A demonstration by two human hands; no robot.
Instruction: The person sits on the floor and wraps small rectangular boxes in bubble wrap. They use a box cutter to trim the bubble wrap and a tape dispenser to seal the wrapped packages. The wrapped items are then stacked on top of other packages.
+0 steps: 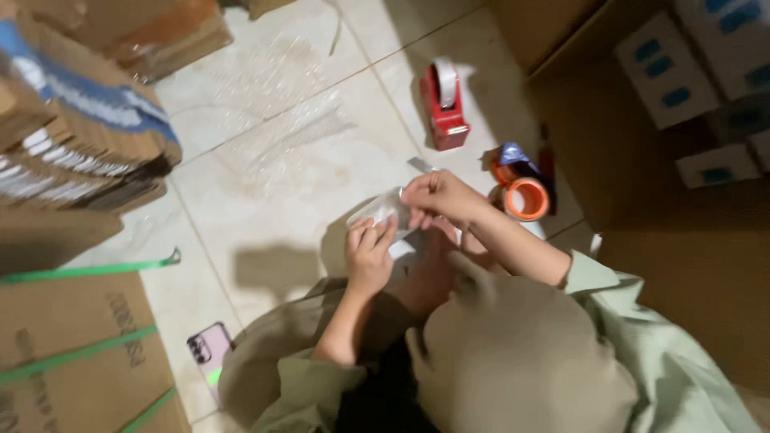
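Seated on the tiled floor [265, 200], the person holds a small clear packet [383, 210] above the lap: left hand [369, 255] pinches its lower edge steady, right hand [437, 196] pinches its top. A red tape dispenser [443, 104] and an orange tape roll [525, 198] lie within reach.

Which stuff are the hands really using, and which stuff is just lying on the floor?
In use:
left hand
right hand
small clear packet, held by both

Lying about:
red tape dispenser
orange tape roll
pink phone
bubble wrap
strapped cardboard boxes
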